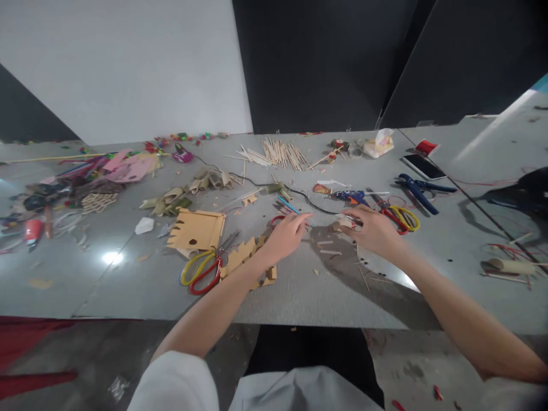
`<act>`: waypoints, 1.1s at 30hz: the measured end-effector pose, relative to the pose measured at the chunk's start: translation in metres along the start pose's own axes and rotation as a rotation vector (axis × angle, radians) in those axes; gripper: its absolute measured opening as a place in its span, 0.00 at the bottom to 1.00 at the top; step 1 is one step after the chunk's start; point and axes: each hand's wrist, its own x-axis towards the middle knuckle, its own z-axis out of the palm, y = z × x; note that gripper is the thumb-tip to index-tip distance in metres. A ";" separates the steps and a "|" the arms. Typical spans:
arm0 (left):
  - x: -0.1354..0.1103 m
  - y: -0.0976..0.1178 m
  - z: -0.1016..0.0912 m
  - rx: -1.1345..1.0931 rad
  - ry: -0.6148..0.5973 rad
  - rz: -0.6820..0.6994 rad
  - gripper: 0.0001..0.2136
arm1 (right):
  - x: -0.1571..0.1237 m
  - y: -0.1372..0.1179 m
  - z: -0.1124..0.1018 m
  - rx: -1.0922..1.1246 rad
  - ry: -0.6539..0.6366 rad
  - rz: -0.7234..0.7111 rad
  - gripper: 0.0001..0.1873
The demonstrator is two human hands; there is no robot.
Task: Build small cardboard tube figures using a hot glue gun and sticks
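Observation:
Over the middle of the table my left hand reaches right, fingers stretched out and nothing visible in them. Beside it lie a red scissor handle, partly hidden, and a blue pen-like stick. My right hand is closed on a small whitish piece with red on it, just above the tabletop; its kind is too small to tell. Short wooden strips lie between my hands. A blue glue gun rests beyond my right hand, with yellow-and-red-handled scissors to its right.
Cut cardboard and large scissors lie at left. Farther back are bamboo pieces and many thin sticks. Blue pliers, a phone and a tissue pack are at right. A black cord crosses the table.

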 end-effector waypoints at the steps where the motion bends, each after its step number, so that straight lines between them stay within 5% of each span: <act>1: -0.001 -0.001 0.002 0.004 0.033 -0.007 0.19 | 0.000 0.009 -0.002 -0.034 -0.004 -0.010 0.22; 9: -0.006 -0.008 0.015 0.047 0.092 0.059 0.17 | 0.010 0.053 0.004 -0.084 -0.196 -0.149 0.23; 19: -0.008 -0.003 0.018 0.035 0.150 0.159 0.15 | 0.011 0.067 -0.003 -0.174 -0.103 -0.084 0.24; 26: -0.008 -0.004 0.019 -0.015 0.139 0.134 0.14 | 0.017 0.076 0.008 -0.173 -0.105 -0.199 0.17; 33: -0.008 0.001 0.018 -0.142 0.183 0.125 0.12 | 0.009 0.063 0.002 -0.205 0.065 -0.404 0.16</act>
